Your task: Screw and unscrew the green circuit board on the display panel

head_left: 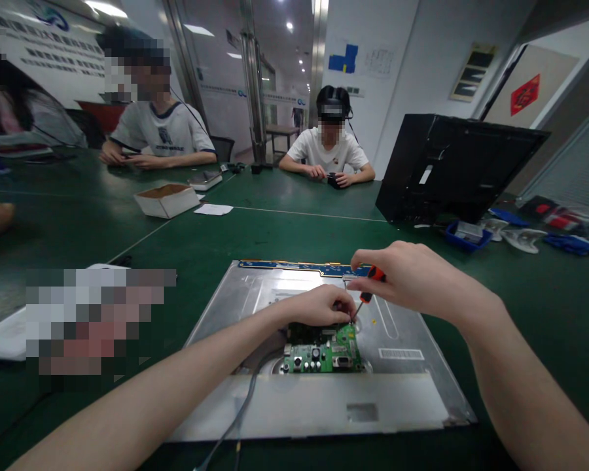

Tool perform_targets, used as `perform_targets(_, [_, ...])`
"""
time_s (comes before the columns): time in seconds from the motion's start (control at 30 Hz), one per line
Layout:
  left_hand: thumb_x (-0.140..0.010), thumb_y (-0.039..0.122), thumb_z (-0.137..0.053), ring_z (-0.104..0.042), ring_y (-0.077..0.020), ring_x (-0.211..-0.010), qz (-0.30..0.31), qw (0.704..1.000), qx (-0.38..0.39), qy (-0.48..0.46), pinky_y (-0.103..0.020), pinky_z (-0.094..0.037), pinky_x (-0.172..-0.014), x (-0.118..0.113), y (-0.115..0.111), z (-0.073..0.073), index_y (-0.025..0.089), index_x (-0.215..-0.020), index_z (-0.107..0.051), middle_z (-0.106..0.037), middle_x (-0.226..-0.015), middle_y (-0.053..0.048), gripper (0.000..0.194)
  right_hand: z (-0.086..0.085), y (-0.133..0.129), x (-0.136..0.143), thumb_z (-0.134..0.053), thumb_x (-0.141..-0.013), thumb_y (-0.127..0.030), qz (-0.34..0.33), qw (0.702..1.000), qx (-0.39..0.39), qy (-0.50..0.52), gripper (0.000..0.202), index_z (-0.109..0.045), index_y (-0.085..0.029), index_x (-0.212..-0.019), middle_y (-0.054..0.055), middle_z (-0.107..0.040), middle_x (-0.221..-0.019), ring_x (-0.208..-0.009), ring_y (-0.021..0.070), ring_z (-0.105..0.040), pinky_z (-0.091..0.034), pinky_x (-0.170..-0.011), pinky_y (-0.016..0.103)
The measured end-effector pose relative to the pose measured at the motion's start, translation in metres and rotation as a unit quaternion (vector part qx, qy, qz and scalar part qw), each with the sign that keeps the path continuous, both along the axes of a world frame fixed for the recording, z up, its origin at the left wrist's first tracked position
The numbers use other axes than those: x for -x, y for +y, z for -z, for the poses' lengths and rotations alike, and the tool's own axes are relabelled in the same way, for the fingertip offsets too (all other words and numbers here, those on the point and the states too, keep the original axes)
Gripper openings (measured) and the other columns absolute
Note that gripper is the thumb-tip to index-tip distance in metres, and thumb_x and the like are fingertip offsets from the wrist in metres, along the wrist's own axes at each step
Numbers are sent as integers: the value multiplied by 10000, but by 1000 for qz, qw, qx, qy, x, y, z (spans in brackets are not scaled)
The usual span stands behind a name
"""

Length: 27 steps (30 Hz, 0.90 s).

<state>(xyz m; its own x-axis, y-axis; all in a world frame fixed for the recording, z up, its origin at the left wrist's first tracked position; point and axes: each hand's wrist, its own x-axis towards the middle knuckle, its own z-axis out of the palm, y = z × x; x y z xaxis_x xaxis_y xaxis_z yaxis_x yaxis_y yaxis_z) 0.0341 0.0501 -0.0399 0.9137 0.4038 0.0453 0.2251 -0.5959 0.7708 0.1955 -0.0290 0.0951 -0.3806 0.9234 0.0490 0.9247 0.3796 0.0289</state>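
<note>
Green four-sided circuit board with small metal and black parts (pixel 324 358) sits near the middle of a big flat silver metal panel (pixel 402 400), and the panel lies on a dark green table (pixel 294 229); the far part of the board is dark and partly hidden by the bare left hand (pixel 321 305), so it is hard to make out; this hand has its fingers bent in, with the tips close to the board's far right corner; I cannot tell if they pinch some tiny thing. The bare right hand (pixel 402 271) pinches a red and black screwdriver (pixel 367 296) between thumb and fingers, which cover part of its handle; its thin metal rod leans down to that same corner, but the very tip is too small to see well. A long thin blue strip (pixel 279 265) runs along the panel's far edge, and the right hand is in front of its right end; a grey cable (pixel 251 389) runs by the board's left side, over the panel's near edge, and is cut off at the bottom; the left arm hides some of the panel; a white label with black lines (pixel 401 354) is too small to read.
</note>
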Motion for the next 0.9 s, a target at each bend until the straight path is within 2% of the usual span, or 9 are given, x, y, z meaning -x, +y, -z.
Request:
perform_targets(0.13, [-787, 88, -591, -585, -145, -723, 4, 1000, 0, -9, -227, -427, -676, -1, 1, 1, 147, -816, -688, -658, -766, -3, 118, -2, 0, 4, -426, -962, -468, 13, 1000, -7, -20, 365, -673, -248, -807, 6, -638, -647, -544, 140, -528, -220, -487, 262])
perform_targets(0.2, [-784, 83, -589, -589, -147, -721, 7, 1000, -1, -11, -229, -425, -670, -2, 1, 1, 142, -819, -691, -662, -766, -7, 123, -1, 0, 6, -434, -959, -417, 10, 999, -17, -28, 330, -657, -239, -793, 10, -633, -642, -555, 146, -529, -218, -491, 261])
perform_targets(0.33, [-793, 92, -581, -572, -142, -691, 14, 1000, -6, -4, -231, -408, -647, -2, 2, 1, 139, -839, -693, -643, -744, -6, 130, 1, -1, 7, -506, -885, -276, -10, 999, -22, -26, 137, -639, -255, -907, 8, -641, -679, -584, 156, -542, -228, -502, 255])
perform_targets(0.53, [-797, 109, -584, -545, -133, -664, 8, 1000, -1, -3, -224, -386, -616, -1, 1, 1, 137, -831, -686, -608, -709, 3, 112, 1, 0, -1, -547, -851, -266, -36, 999, 3, 17, 214, -563, -254, -1064, 12, -658, -775, -675, 169, -574, -277, -539, 245])
perform_targets(0.7, [-795, 111, -592, -545, -133, -667, 2, 1000, -5, -3, -226, -388, -624, -1, 1, 0, 143, -830, -693, -606, -704, 6, 111, -1, -3, -6, -562, -838, -224, -69, 994, 54, 65, 247, -524, -254, -1079, -8, -673, -845, -707, 149, -584, -320, -551, 235])
perform_targets(0.8, [-792, 99, -590, -554, -137, -687, 5, 1000, -3, -8, -228, -399, -641, -1, 1, 0, 141, -818, -686, -615, -721, 3, 108, 0, -5, -4, -586, -833, -252, -49, 997, 33, 45, 249, -551, -262, -1079, 1, -691, -879, -749, 170, -612, -323, -555, 245])
perform_targets(0.9, [-795, 96, -583, -567, -139, -706, 7, 1000, -1, -6, -225, -408, -652, -1, 1, 0, 147, -826, -684, -632, -751, 1, 118, 1, -4, 1, -595, -854, -349, 3, 1000, 2, -1, 207, -618, -276, -1046, 20, -707, -865, -748, 201, -633, -297, -532, 258])
